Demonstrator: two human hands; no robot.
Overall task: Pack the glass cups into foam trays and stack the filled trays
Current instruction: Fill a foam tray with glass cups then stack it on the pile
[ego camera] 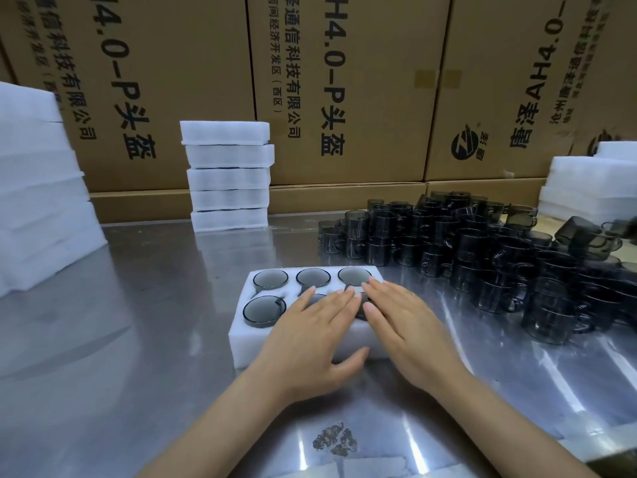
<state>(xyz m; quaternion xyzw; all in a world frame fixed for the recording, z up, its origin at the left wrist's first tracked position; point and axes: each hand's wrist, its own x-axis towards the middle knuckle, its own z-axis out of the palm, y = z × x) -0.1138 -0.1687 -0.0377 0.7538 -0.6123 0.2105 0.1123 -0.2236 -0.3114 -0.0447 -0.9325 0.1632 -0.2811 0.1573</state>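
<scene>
A white foam tray (241,334) lies on the steel table in front of me, its pockets holding smoky grey glass cups (270,279). My left hand (310,339) lies flat with straight fingers on the tray's near middle, covering a cup there. Beside it, my right hand (410,326) also rests flat on the tray's right part, fingers straight. The two hands' fingertips nearly meet. A stack of filled foam trays (229,174) stands at the back of the table. A big pile of loose grey glass cups (482,257) sits to the right.
Stacks of white foam trays stand at the far left (38,188) and far right (589,188). Large cardboard boxes (344,98) form a wall behind the table. A dark smudge (334,439) marks the steel table near me.
</scene>
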